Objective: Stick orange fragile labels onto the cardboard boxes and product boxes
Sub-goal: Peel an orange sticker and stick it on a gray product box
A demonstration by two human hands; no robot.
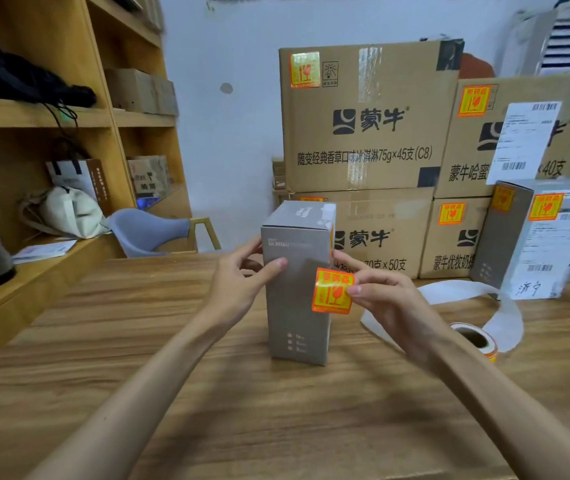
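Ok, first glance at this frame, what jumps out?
The bright orange fragile label pinched in the right hand, at the right edge of the upright grey product box that the left hand grips on the table. Behind it, stacked cardboard boxes already carry orange labels.

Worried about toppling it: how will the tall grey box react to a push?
The grey box stands tall on a narrow base, so a high push would probably tip it; the left hand steadies it. On the smooth wooden table it may also slide.

Upright grey product box (297,292) on table; orange fragile label (332,295) at its right edge.
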